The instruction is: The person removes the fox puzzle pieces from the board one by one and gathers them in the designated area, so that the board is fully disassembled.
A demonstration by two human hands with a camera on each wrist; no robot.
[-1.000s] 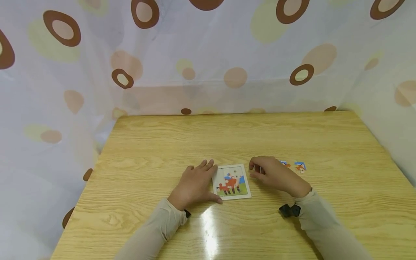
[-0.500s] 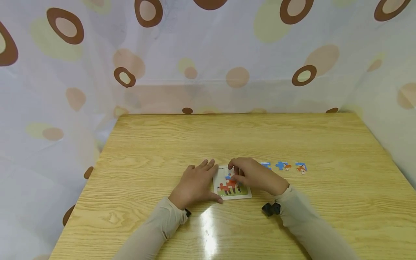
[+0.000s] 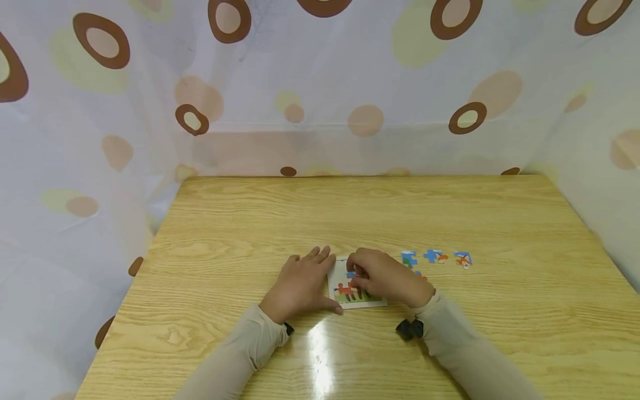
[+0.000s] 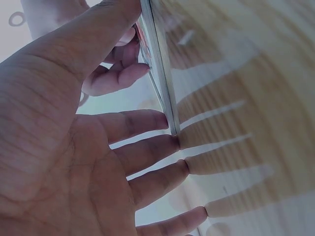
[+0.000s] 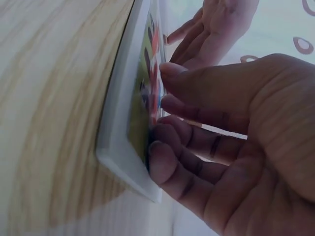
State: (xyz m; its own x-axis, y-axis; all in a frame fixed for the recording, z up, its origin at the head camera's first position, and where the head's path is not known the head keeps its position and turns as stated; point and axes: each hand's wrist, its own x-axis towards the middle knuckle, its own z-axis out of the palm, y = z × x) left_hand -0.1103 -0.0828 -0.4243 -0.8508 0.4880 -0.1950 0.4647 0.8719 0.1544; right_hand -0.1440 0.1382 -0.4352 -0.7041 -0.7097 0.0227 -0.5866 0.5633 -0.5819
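My left hand lies with spread fingers along the left side of a small framed jigsaw puzzle, its thumb at the near edge. The left wrist view shows these fingers straight, fingertips meeting the table beside the frame. Over the puzzle's right side, my right hand has curled fingers. Its thumb and index finger close around a blue-edged puzzle piece in the picture, mostly hidden by the hand. In the right wrist view, the other fingertips rest on the puzzle picture.
Loose puzzle pieces lie to the right of the frame: a blue one, a blue and orange one, one with an animal face, and another partly behind my right hand. A spotted curtain hangs beyond the wooden table.
My right hand has moved left from beside the loose pieces onto the puzzle, then slightly nearer to me, uncovering those pieces. The left hand stays in place.
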